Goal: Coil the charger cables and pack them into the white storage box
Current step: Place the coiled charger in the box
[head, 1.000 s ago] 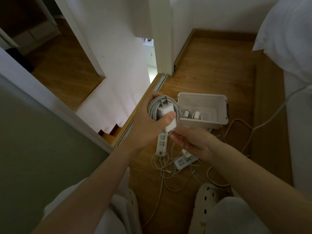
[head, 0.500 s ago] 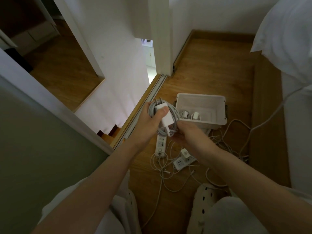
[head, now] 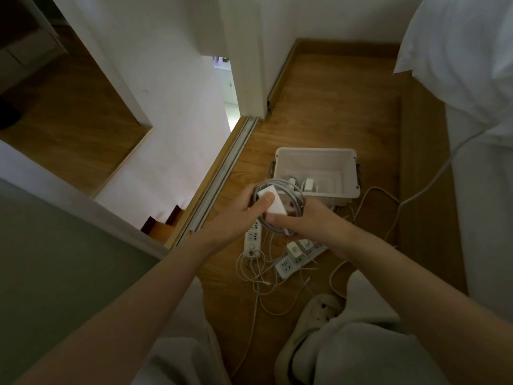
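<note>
Now the left hand (head: 236, 215) and right hand (head: 308, 220) grip the coiled cable (head: 298, 202); thumbs curl on its charger (head: 273, 202), box (head: 316, 162) just beyond the fingers.

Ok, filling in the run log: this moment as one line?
left hand grips coiled charger cable | right hand holds its lower edge | white storage box open beyond, coil not yet in

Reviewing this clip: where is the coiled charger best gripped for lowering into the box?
Across the white adapter block and cable loops together, from the left as the left hand does: a thumb on the block's flat face pins the loops, so they likely won't spring open.
</note>
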{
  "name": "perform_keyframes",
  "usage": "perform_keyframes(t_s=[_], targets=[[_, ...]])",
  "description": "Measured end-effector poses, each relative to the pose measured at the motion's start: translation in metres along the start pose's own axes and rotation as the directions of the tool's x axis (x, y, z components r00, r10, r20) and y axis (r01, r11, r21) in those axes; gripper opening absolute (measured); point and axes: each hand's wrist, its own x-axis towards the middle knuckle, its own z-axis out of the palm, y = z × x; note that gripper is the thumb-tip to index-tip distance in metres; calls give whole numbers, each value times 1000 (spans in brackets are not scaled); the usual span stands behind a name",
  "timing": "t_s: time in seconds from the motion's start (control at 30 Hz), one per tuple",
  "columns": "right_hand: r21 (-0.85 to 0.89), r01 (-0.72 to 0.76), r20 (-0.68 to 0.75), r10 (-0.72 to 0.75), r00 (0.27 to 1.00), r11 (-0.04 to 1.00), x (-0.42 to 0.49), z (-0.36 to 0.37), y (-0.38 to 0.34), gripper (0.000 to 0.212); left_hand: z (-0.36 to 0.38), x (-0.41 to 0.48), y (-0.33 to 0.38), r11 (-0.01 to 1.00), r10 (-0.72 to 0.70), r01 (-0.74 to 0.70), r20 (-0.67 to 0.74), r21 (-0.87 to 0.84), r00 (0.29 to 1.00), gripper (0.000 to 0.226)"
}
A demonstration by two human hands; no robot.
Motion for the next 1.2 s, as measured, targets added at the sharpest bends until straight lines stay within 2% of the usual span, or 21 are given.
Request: perform_keyframes(t_s=[0.07, 0.2, 0.27, 0.3, 0.37, 0.43, 0.5, 0.53, 0.63, 0.73, 0.83, 0.97, 1.0, 1.1, 1.2], targets=[[-32, -27, 23, 28, 999, 999, 9, -6, 5, 42, 0, 9, -5, 999, -39, 38, 34, 20, 999, 31], [21, -123, 31, 122, 992, 992, 29, -19, 18, 58, 9, 36, -14, 999, -30, 29, 38, 34, 999, 34], [64, -125, -1, 125, 992, 990, 41, -28, 23, 43, 12, 53, -20, 993, 20, -22, 21, 112, 1000, 31], [74, -123, -16, 124, 992, 990, 47, -33, 27, 35, 12, 64, -26, 977, 63, -63, 7, 204, 998, 33], [62, -110, -46, 113, 993, 992, 60, -44, 35, 27, 12, 86, -37, 864, 135, -112, -12, 491, 991, 39], [59, -85, -68, 89, 994, 995, 71, -53, 45, 27, 16, 104, -45, 659, 155, -83, -27, 748, 988, 43], [68, -80, -103, 87, 991, 994, 83, -61, 64, 30, 25, 122, -54, 474, 196, -77, -20, 877, 980, 59], [58, -78, -140, 85, 987, 995, 88, -64, 76, 35, 30, 130, -60, 417, 215, -81, -12, 905, 976, 62], [51, -157, -301, 165, 939, 986, 109, -74, 112, 63, 38, 158, -83, 380, 245, -97, 1, 920, 970, 47], [39, -191, -440, 189, 878, 981, 132, -90, 135, 61, 37, 190, -106, 331, 213, -89, 17, 939, 977, 47], [28, -157, -552, 146, 821, 987, 160, -112, 148, 53, 42, 223, -126, 274, 167, -99, 54, 957, 984, 46], [-101, -223, -683, 96, 724, 970, 203, -142, 178, 53, 57, 264, -153, 245, 107, -131, 107, 961, 988, 48], [-132, -247, -698, 87, 711, 960, 212, -149, 184, 55, 60, 270, -158, 251, 100, -135, 113, 959, 989, 47], [-252, -339, -672, 88, 735, 906, 238, -168, 210, 62, 72, 282, -174, 276, 74, -143, 127, 951, 989, 43], [-324, -496, -667, 178, 724, 805, 261, -178, 239, 77, 80, 292, -192, 266, 112, -132, 106, 955, 988, 36]])
